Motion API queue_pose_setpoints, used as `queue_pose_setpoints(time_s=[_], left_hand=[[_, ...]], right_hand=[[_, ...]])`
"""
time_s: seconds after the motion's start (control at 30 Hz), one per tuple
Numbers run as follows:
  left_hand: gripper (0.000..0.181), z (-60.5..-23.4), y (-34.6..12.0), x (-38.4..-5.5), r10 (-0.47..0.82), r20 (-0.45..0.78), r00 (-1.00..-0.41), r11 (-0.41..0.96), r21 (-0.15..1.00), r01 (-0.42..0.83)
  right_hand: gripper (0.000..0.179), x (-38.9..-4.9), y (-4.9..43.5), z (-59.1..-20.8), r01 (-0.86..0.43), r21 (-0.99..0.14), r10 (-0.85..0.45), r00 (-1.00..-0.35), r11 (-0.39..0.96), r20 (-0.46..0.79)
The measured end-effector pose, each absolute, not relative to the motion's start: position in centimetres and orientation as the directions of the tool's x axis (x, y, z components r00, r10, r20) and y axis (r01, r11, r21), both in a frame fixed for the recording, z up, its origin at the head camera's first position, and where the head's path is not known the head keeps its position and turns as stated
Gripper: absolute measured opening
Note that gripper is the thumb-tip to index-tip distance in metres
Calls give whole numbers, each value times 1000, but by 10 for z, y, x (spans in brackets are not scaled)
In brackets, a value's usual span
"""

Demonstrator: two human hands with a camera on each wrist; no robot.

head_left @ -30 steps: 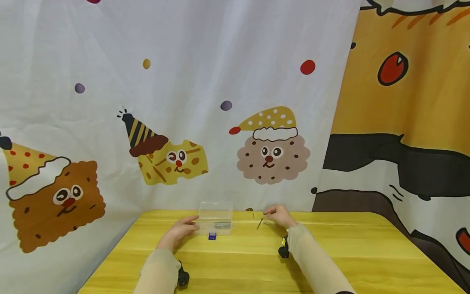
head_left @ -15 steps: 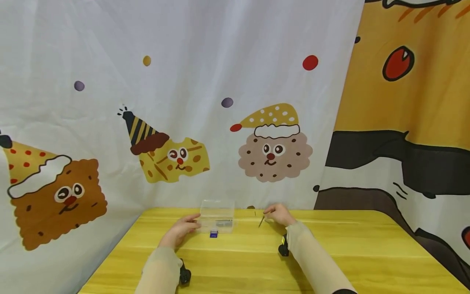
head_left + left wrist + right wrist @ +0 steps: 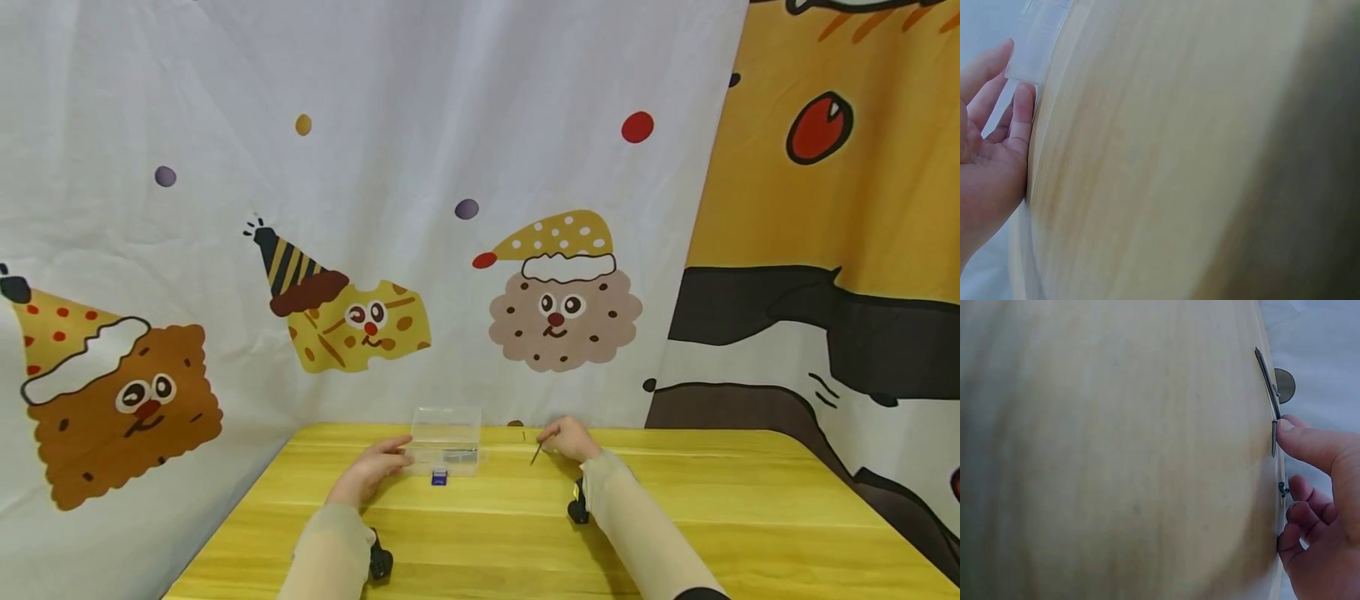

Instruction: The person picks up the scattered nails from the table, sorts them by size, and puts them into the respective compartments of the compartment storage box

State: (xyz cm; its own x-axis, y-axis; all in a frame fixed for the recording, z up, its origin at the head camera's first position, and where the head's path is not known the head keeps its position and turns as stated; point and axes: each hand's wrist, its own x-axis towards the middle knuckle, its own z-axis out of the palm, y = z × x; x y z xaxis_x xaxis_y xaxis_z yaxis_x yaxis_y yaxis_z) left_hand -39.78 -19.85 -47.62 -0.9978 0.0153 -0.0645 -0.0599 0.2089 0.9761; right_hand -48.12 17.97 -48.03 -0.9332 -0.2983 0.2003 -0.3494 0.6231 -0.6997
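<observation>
A clear plastic box (image 3: 431,461) stands at the far side of the table with its lid (image 3: 447,425) raised; thin dark metal pieces (image 3: 460,456) lie inside. My left hand (image 3: 372,471) holds the box by its left end, fingers and thumb around it, as the left wrist view (image 3: 997,137) also shows. To the right, my right hand (image 3: 572,440) pinches a thin dark nail (image 3: 1266,378) between thumb and fingertip, tilted with its point away from the hand. Another nail (image 3: 1274,439) lies close by the thumb, and a small dark metal piece (image 3: 1282,489) is near the other fingertips.
A small blue piece (image 3: 439,477) sits at the box's front. One thin dark piece (image 3: 524,436) lies near the table's far edge. Behind the yellow wooden table (image 3: 480,533) hangs a white cloth (image 3: 420,167) with cartoon prints.
The right hand has drawn the nail slightly up against its fingertips. The left hand stays at the box. The head view has shifted a little.
</observation>
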Motion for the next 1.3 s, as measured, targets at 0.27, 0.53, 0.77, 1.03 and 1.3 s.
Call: queue_pose_setpoints(time_s=[0.27, 0.53, 0.77, 1.03, 1.3], left_hand=[[56, -477, -198, -398, 14, -62, -998, 192, 980, -58], [58, -476, -197, -399, 22, -59, -998, 186, 981, -54], [56, -480, -199, -400, 14, -63, -998, 187, 981, -60], [56, -475, -198, -396, 22, -69, -997, 201, 978, -63], [58, -477, -202, -397, 50, -47, -998, 188, 981, -37]], right_hand=[[12, -483, 180, -484, -348, -692, -284, -935, 633, 210], [6, -475, 180, -481, -374, -691, -306, -925, 618, 227], [4, -469, 180, -472, -405, -664, -365, -908, 628, 208], [7, -468, 185, -468, -361, -661, -364, -921, 658, 142], [14, -465, 188, -458, -348, -698, -378, -918, 626, 119]])
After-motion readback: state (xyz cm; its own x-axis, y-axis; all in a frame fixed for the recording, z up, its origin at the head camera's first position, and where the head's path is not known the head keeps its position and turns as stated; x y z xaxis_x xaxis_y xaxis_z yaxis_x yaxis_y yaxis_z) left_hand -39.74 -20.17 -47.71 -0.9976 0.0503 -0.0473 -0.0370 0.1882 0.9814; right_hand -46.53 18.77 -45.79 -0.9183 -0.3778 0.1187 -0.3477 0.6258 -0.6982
